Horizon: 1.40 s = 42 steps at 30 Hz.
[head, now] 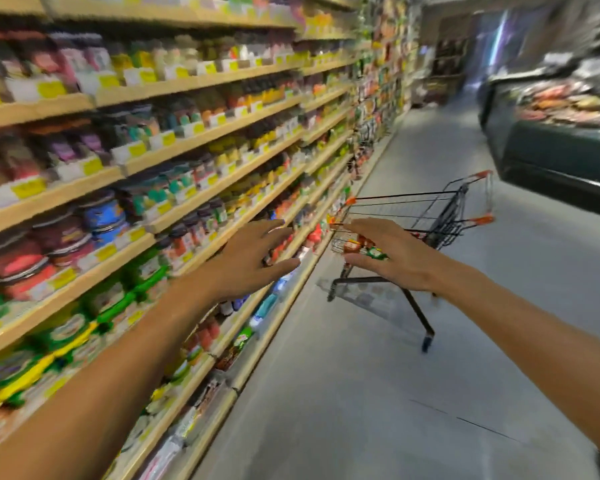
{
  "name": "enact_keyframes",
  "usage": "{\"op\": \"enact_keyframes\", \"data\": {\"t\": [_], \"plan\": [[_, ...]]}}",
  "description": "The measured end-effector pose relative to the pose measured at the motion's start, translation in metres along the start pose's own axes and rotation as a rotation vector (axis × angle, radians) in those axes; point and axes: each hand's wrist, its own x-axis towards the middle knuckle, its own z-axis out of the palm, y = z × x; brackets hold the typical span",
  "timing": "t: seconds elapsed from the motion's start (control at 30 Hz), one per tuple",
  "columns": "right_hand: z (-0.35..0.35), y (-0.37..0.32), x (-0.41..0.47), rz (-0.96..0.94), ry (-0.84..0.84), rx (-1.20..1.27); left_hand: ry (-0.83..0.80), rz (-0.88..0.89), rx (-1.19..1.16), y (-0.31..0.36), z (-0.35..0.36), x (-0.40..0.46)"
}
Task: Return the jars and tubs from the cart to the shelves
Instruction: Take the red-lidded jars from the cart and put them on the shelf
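Note:
A small wire shopping cart [440, 209] with orange corner caps stands in the aisle ahead, close to the shelves. A few packaged items [361, 249] lie low in its basket, partly hidden by my right hand [395, 254]. That hand reaches toward the cart's near end with spread fingers, holding nothing. My left hand [253, 258] is stretched forward in front of the shelf edge, fingers spread and empty. Long wooden shelves [201, 199] on the left carry rows of jars and tubs [63, 233], blurred by motion.
A dark chilled display case [561, 147] runs along the right side of the aisle. Grey floor [395, 393] lies open between it and the shelves. Yellow price tags line the shelf edges. The aisle continues far ahead.

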Motion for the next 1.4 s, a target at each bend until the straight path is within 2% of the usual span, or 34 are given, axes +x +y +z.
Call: {"op": "enact_keyframes", "data": {"t": [0.23, 0.43, 0.63, 1.0, 1.13, 1.4], "plan": [[-0.039, 0.119, 0.009, 0.148, 0.049, -0.005, -0.001, 0.124, -0.073, 0.037, 0.048, 0.143], [-0.042, 0.199, 0.032, 0.257, 0.055, 0.026, -0.018, 0.198, -0.091, 0.039, 0.080, 0.235], [-0.024, 0.277, 0.088, 0.347, 0.058, 0.057, -0.073, 0.228, -0.141, -0.001, 0.128, 0.347], [-0.016, 0.402, 0.258, 0.453, 0.054, 0.019, -0.147, 0.284, -0.241, -0.077, 0.183, 0.573], [-0.013, 0.442, 0.295, 0.510, 0.071, 0.058, -0.211, 0.271, -0.436, -0.084, 0.206, 0.635], [0.004, 0.551, 0.365, 0.579, 0.060, 0.113, -0.217, 0.277, -0.455, -0.116, 0.271, 0.753]]}}
